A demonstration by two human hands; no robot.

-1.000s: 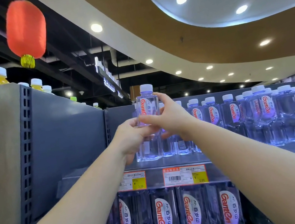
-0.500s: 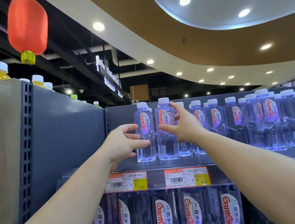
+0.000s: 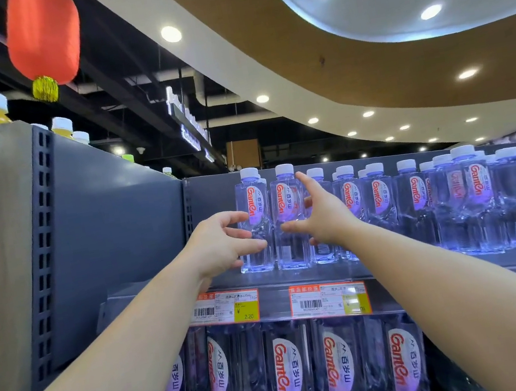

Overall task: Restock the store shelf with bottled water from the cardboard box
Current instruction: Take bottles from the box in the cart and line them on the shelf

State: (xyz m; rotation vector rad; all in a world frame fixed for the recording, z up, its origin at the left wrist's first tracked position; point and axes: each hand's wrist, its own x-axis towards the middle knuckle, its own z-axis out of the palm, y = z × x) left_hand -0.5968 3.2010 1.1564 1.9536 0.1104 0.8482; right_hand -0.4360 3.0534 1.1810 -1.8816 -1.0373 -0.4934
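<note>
Up at the top shelf (image 3: 298, 279), in the head view, both hands are spread with nothing held. The left hand (image 3: 220, 246) has its fingers loosely parted, tips at or just short of the end bottle (image 3: 254, 223); I cannot tell whether they touch it. The right hand (image 3: 319, 215) is flat and splayed, index finger pointing up, its thumb lying across the front of the second bottle (image 3: 290, 220), which stands between the two hands. Both bottles are upright on the shelf, side by side at the head of the water row (image 3: 455, 196) that runs off beyond the right hand. Larger bottles (image 3: 341, 372) fill the shelf beneath the forearms, under the price tags (image 3: 328, 299). The cardboard box is not in view.

Judging from this, the two front bottles are placed and being squared up. The risk is a tip: they are tall and narrow and stand near the shelf's front edge, so a push high on the body, or a finger catching a cap, could topple one forward off the edge or knock it into its neighbours.
</note>
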